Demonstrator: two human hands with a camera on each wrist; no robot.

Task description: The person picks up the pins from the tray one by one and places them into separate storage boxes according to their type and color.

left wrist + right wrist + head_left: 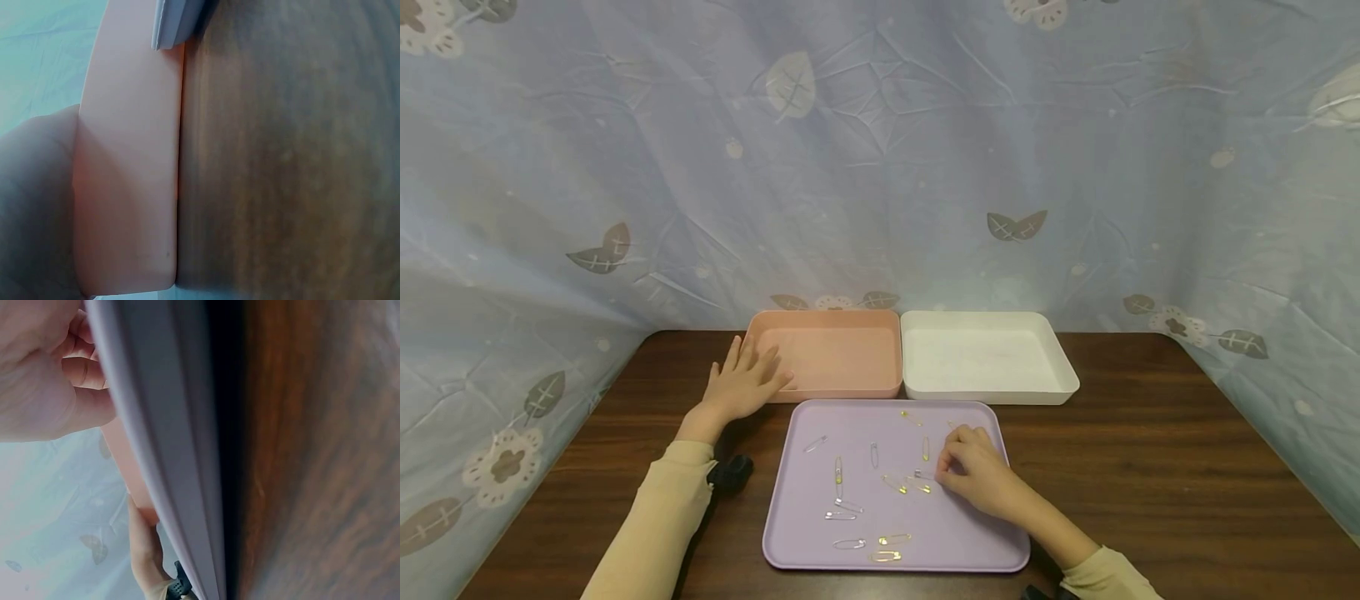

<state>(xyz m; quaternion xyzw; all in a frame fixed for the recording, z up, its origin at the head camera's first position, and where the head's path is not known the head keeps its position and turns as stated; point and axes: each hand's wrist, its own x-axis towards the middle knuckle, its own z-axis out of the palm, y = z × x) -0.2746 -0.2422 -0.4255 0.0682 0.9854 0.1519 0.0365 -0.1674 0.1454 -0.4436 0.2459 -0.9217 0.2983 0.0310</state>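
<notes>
My left hand [741, 386], fingers spread, rests over the left rim of the pink tray [827, 393]. In the left wrist view, part of this hand [34, 200] lies against the pink tray's side [131, 175]. Over the right part of the lilac tray [955, 542], my right hand [981, 475] has its fingers curled, and thumb and forefinger pinch the end of a silver safety pin [922, 475]. The right wrist view shows the curled fingers [84, 372] behind the lilac tray's raised edge [150, 412], which hides their tips.
Several silver safety pins [850, 544] and gold safety pins [895, 540] lie scattered on the lilac tray. Behind it, a white tray [988, 392] stands beside the pink one. All rest on a dark wooden table [1150, 467], with a patterned curtain [880, 167] hanging behind.
</notes>
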